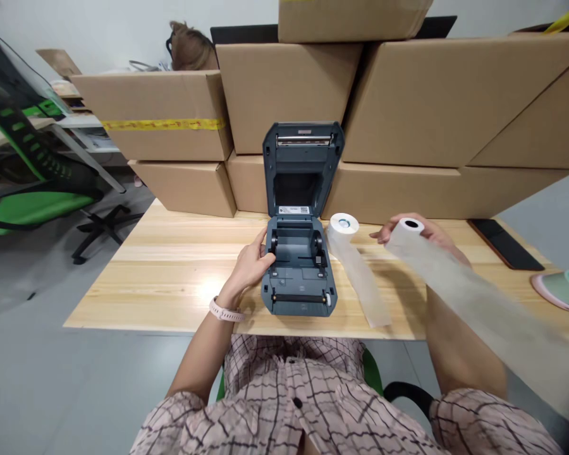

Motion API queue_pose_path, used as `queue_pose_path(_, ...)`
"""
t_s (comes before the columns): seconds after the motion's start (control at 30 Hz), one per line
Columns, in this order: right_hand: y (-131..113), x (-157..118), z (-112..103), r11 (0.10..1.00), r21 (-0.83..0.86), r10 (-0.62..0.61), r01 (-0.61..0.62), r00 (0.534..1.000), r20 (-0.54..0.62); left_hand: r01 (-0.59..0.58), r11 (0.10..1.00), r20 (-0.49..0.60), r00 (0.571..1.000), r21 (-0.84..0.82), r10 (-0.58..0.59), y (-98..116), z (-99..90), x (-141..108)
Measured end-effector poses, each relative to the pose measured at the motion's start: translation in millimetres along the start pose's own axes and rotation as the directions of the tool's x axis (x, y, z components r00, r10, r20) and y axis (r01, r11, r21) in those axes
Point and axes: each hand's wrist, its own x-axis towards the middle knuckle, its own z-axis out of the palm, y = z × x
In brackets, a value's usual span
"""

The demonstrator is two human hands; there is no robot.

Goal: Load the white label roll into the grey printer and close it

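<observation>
Left hand: the left hand [252, 262] is at the left side of the label printer, partly open, its thumb on the side rim and the fingers stretched along the outer wall.
Left wrist: a pale pink wristband [226, 311].
Right hand: the right hand [429, 235] is to the right of the printer, curled around the held paper roll [411, 225] and closed on it.
Held paper roll: white, with a dark hole in its core; a long pale strip trails from it toward the lower right, blurred at the far end.
Label printer: the dark grey-blue label printer [299, 265] sits on the table with its lid [303, 165] raised; inside the bay are two dark roll holders, and a black roller crosses the near end.
Second paper roll: the second paper roll [344, 223], white with a blue-rimmed core, is just beside the printer on its right, its loose strip running toward the near table edge.
Table: the light wood-grain table [171, 265] extends on both sides of the printer; a dark phone [505, 243] and a pink-and-green object [562, 291] are well to its right.
Behind the printer: stacked cardboard boxes [289, 82], one with yellow tape; a person's hair [192, 47] shows above them.
Room, left of the printer: a green-and-black chair [42, 170] on a grey floor [76, 366].
</observation>
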Motion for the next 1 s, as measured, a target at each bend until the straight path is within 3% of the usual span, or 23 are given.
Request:
queue_pose_path(0.07, -39.9, 9.6, 16.1, 0.998, 0.063, -0.043, 0.031, 0.980, 0.192, -0.007, 1.000, -0.007, 1.000, 0.000, 0.007, 1.5, -0.3, -0.9)
queue_pose_path(0.17, -78.6, 38.7, 61.8, 0.943, -0.242, -0.122, 0.229, 0.914, 0.387, -0.012, 1.000, -0.017, 1.000, 0.001, 0.012, 3.1, -0.2, -2.0)
queue_pose_path(0.3, -72.2, 76.2, 117.6, 0.751, -0.591, -0.013, 0.296, 0.901, 0.434, -0.006, 1.000, -0.015, 1.000, -0.027, 0.006, 2.8, 0.9, -2.3)
queue_pose_path(0.43, -51.5, 86.1, 136.4, 0.691, -0.630, 0.037, 0.354, 0.853, 0.521, -0.017, 0.999, -0.016, 1.000, -0.028, 0.016, 1.1, 1.6, -2.0)
queue_pose_path(0.57, -55.8, 68.1, 131.2, 0.714, -0.601, -0.043, 0.359, 0.879, 0.475, -0.017, 1.000, -0.022, 1.000, -0.023, 0.016, 1.2, 2.2, -2.3)
queue_pose_path(0.73, -74.4, 15.2, 126.1, 0.745, -0.551, -0.148, 0.376, 0.898, 0.413, -0.004, 1.000, -0.025, 1.000, 0.008, 0.005, 6.5, 1.4, -3.6)
queue_pose_path(0.87, -80.4, -22.4, 137.6, 0.757, -0.540, -0.191, 0.368, 0.915, 0.356, 0.016, 0.999, -0.026, 1.000, 0.039, -0.015, 10.6, 0.6, -4.6)
queue_pose_path(1.0, -81.7, -37.1, 151.4, 0.724, -0.595, -0.216, 0.350, 0.933, 0.286, 0.020, 0.999, -0.029, 0.999, 0.043, -0.019, 10.0, 0.6, -4.8)
